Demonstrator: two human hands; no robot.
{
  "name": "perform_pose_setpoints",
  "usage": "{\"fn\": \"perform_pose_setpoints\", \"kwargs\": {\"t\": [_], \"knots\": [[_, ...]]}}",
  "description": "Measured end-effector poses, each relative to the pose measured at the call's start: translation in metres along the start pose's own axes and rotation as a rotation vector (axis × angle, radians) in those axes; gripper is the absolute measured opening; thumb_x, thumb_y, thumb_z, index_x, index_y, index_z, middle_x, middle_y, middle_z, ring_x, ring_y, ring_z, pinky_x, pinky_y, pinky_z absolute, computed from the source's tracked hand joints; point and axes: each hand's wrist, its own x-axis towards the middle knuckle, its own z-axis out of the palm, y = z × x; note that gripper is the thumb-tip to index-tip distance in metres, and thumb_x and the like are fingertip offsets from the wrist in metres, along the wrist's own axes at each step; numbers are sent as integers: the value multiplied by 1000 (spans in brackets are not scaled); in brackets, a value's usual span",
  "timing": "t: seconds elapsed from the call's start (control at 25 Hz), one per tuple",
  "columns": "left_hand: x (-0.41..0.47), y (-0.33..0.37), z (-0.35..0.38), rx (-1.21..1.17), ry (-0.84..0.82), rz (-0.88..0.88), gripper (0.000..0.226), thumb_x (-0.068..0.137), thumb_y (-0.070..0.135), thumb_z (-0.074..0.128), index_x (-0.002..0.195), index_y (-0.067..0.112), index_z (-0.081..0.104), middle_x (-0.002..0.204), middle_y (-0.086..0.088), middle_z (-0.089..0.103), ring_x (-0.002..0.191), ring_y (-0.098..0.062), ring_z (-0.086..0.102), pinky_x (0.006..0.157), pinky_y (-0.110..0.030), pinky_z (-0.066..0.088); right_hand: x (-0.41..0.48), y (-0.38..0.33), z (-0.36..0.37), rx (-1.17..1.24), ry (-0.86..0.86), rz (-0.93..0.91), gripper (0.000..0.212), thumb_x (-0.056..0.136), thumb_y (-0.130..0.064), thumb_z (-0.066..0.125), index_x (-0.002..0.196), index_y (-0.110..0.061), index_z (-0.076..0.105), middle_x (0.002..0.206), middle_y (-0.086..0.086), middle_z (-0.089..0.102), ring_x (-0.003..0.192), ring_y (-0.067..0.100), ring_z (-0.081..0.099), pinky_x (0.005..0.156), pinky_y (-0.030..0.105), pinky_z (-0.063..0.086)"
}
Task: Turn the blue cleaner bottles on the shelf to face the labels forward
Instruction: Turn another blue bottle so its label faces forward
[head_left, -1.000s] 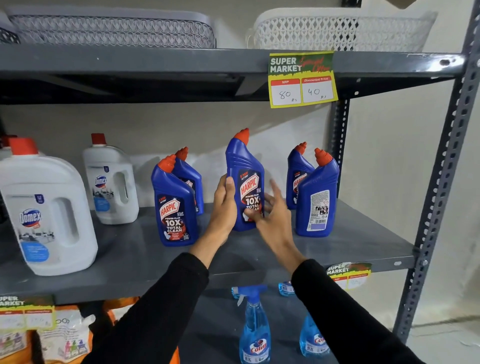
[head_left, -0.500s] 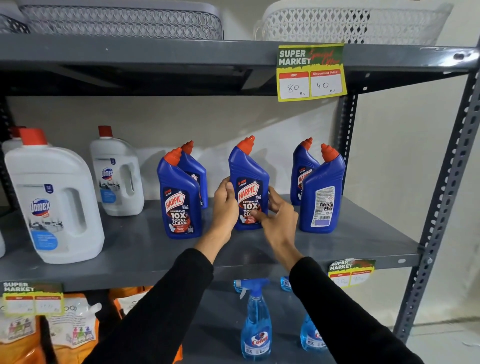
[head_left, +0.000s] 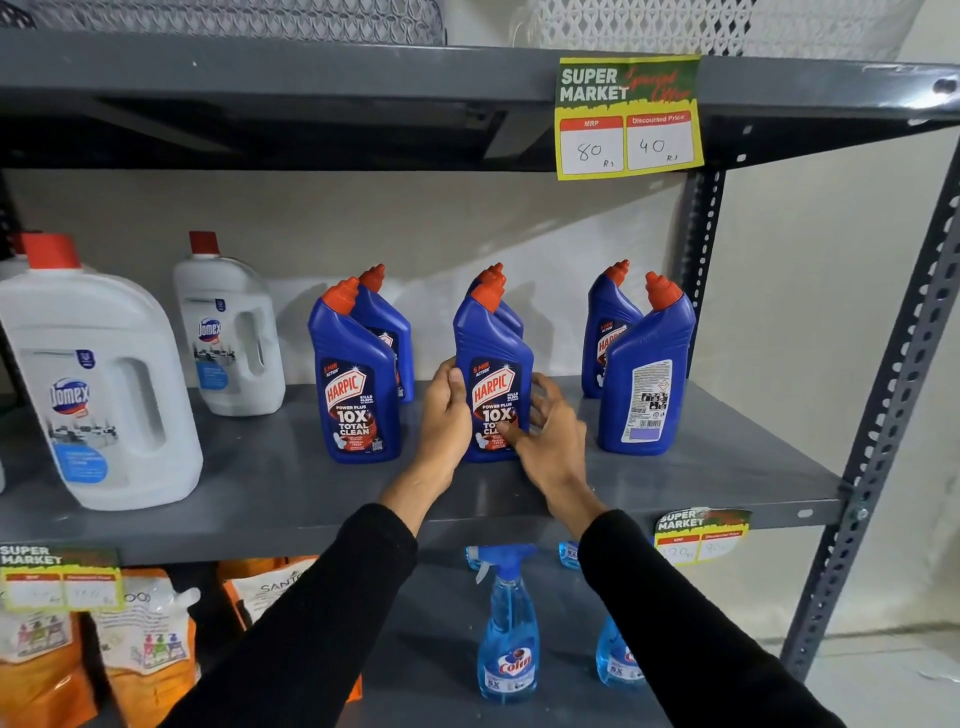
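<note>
Both hands cup the middle blue bottle (head_left: 493, 379) standing at shelf (head_left: 260, 488) centre: left hand (head_left: 447, 415) wraps its side, right hand (head_left: 550, 431) fingers splayed, thumb on the glossy label. At 3 o'clock, another smooth plastic bottle (head_left: 644, 374) shows its back label.

Six blue cleaner bottles with orange caps are standing upright in three pairs mid-frame. You are facing the labels of the left front bottle (head_left: 355, 382) and centre front bottle (head_left: 492, 382) forward; the right front bottle (head_left: 645, 373) is showing its back label.
</note>
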Motion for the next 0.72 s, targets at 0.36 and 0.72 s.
{"fn": "perform_pose_setpoints", "kwargs": {"t": [0.36, 0.72], "knots": [[-24, 24, 23, 217, 308, 602, 38, 101, 12, 46, 139, 6, 41, 136, -8, 47, 121, 4, 47, 89, -4, 41, -3, -19, -45, -66, 178, -185, 56, 81, -6, 75, 129, -24, 51, 117, -6, 63, 105, 4, 58, 80, 16, 53], [-45, 15, 113, 230, -18, 405, 32, 96, 23, 58, 124, 8, 60, 117, -5, 70, 107, -9, 65, 93, -27, 54, 24, 0, -142, -183, 400, -146, 55, 88, -9, 66, 137, -20, 44, 129, 4, 48, 117, 18, 51, 94, 34, 51]]}}
